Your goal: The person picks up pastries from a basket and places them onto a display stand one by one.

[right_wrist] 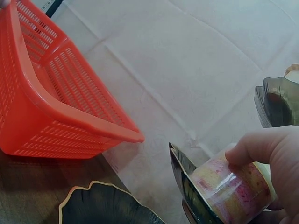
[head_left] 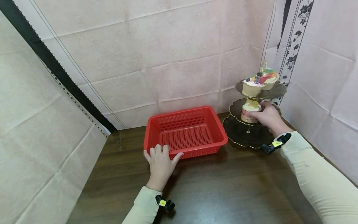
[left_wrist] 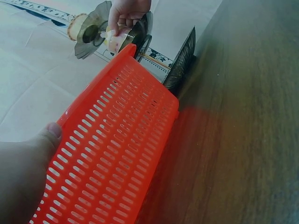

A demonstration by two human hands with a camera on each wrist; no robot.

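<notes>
My left hand (head_left: 160, 166) holds the near rim of a red perforated plastic basket (head_left: 199, 149), fingers over the edge and thumb along it. Nothing lies in the basket. At the right, my right hand (head_left: 269, 116) grips a small cake (head_left: 246, 117) with pink and yellow layers in a clear wrapper and cream on top. This cake stands on the middle tier of a dark, gold-edged three-tier stand (head_left: 237, 133); in the right wrist view its base is right at the tier's surface. Two fruit-topped cupcakes (head_left: 251, 90) sit on the top tier.
The brown wooden table (head_left: 223, 186) carries the basket and the stand, which are close side by side. Pale cloth walls (head_left: 181, 56) rise behind and on both sides, and the stand is near the right back corner.
</notes>
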